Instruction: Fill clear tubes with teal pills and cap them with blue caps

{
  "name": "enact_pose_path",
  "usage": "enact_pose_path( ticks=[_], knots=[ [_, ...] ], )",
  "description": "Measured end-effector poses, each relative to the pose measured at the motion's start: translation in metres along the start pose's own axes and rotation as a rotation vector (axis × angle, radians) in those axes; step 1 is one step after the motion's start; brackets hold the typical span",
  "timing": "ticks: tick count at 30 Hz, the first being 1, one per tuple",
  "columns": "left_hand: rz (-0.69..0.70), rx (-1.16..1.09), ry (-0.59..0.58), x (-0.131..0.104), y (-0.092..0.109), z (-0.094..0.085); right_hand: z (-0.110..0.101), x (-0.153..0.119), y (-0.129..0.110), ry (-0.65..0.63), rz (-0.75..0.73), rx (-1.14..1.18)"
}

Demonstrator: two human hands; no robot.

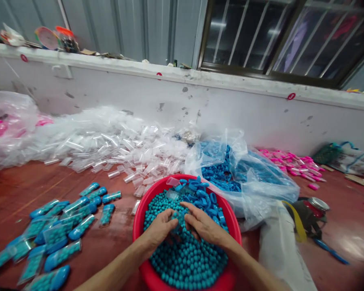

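Observation:
Both my hands are low inside a red basin (236, 226) filled with round teal beads (194, 262). My left hand (161, 227) curls around what looks like a clear plastic tube (177, 218) with teal beads in it; its lower part is hidden by the fingers. Facing it, my right hand (204, 224) has its index finger stretched out toward the tube and its other fingers low over the beads. Blue plastic caps (202, 198) lie heaped at the basin's back right. A loose clear sleeve (172, 182) rests at the back rim.
Filled tubes with blue caps (63, 254) lie on the red floor at left. A big pile of clear sleeves (109, 141) lines the wall. Behind the basin is a plastic bag (251, 178) of blue caps; pink pieces (297, 161) and a lidded jar (318, 204) are at right.

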State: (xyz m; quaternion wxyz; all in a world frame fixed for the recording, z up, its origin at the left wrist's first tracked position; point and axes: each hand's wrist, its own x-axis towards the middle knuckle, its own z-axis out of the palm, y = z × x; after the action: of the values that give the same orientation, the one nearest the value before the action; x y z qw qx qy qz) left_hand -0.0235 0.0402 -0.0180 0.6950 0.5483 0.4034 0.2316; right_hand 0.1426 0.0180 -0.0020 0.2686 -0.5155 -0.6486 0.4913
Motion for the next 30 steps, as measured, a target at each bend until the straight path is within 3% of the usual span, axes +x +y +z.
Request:
enact_pose_path(
  ticks=[4,9,11,15,17,19,23,26,30],
  knots=[
    [0.134,0.036,-0.044,-0.005,-0.004,0.007,0.003,-0.002,0.007,-0.007,-0.004,0.087],
    [0.195,0.011,0.075,-0.002,-0.013,0.010,-0.001,-0.005,0.003,0.203,-0.015,0.089],
    [0.235,0.020,0.116,0.000,-0.015,0.010,0.004,-0.006,-0.002,0.295,-0.077,-0.012],
    [0.187,0.005,0.042,-0.003,-0.016,0.012,0.020,-0.009,-0.002,0.412,-0.237,-0.355],
    [0.161,-0.020,0.011,-0.007,-0.016,0.013,0.023,-0.012,0.003,0.390,-0.275,-0.441],
    [0.158,-0.034,0.011,-0.009,-0.015,0.013,0.021,-0.018,0.009,0.290,-0.282,-0.420],
    [0.145,-0.081,0.018,-0.008,-0.014,0.013,0.011,-0.028,0.016,0.100,-0.082,-0.082],
    [0.129,-0.079,0.040,-0.004,-0.016,0.013,0.009,-0.028,0.013,0.164,0.044,0.117],
    [0.165,-0.005,0.057,-0.005,-0.017,0.013,0.016,-0.018,0.004,0.287,-0.108,-0.031]
  ],
)
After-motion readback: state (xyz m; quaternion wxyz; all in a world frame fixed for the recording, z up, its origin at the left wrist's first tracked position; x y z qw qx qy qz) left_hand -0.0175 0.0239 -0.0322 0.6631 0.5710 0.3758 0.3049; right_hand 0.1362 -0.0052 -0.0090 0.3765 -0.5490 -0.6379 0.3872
